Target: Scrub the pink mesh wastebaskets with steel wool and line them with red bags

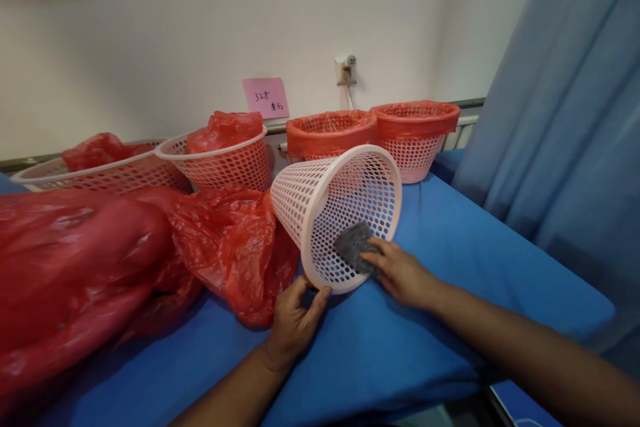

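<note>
head: left grip [296, 320] loosely pinches basket rim [307, 240]; right grip [401, 271] clasps cloth [356, 245]

Pink note [266, 98], handwritten "32", remaining characters unclear

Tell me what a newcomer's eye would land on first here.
Probably the tipped pale basket at the centre, left hand at its lower rim, right hand holding a grey cloth in its mouth. Next, the glossy red plastic heap covering the left of the blue sheet. Then the pink note on the wall, above the row of baskets behind.
</note>
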Tool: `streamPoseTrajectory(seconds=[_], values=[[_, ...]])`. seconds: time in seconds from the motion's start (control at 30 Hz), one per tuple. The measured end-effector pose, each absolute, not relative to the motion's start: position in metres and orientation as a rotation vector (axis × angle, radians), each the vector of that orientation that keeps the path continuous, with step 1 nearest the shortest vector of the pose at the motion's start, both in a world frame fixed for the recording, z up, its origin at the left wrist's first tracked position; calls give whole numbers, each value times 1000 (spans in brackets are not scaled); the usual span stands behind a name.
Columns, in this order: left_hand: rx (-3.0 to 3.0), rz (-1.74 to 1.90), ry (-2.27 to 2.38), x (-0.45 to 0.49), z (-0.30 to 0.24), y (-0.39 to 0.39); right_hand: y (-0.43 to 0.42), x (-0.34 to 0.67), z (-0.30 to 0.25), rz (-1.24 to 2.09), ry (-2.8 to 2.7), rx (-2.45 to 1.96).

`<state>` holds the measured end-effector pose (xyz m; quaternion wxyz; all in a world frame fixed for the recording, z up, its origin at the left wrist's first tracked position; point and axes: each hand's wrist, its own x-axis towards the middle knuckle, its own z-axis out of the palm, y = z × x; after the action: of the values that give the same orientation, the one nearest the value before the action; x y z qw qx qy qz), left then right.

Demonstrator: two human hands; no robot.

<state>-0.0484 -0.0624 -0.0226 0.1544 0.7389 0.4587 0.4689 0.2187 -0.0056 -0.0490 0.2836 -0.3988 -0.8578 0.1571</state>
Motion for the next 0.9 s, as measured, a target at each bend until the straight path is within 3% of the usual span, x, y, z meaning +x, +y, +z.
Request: streamPoseTrajectory(seconds=[0.1, 0.17, 0.33, 0.43, 0.57, 0.67, 0.9], values=[[2170, 1337, 1344, -51, -27, -63, -22, 197, -47, 732, -2272, -793], [2167, 1348, 1369, -53, -26, -65, -18, 198, -46, 761, -2295, -750], [2040, 1564, 1396, -58, -15, -65, 20, 235, -47, 263, -2314, -1172], [2024, 1494, 1369, -56, -15, -62, 20, 235, -50, 179, -2272, -1249], [2050, 1183, 1361, -49, -26, -58, -6, 204, -51, 537, -2307, -861], [2033, 1186, 1373, -49, -30, -58, -10, 193, -49, 737, -2274, -718], [1995, 1444, 1458, -57, -17, -64, 23, 229, -48, 213, -2231, -1281]])
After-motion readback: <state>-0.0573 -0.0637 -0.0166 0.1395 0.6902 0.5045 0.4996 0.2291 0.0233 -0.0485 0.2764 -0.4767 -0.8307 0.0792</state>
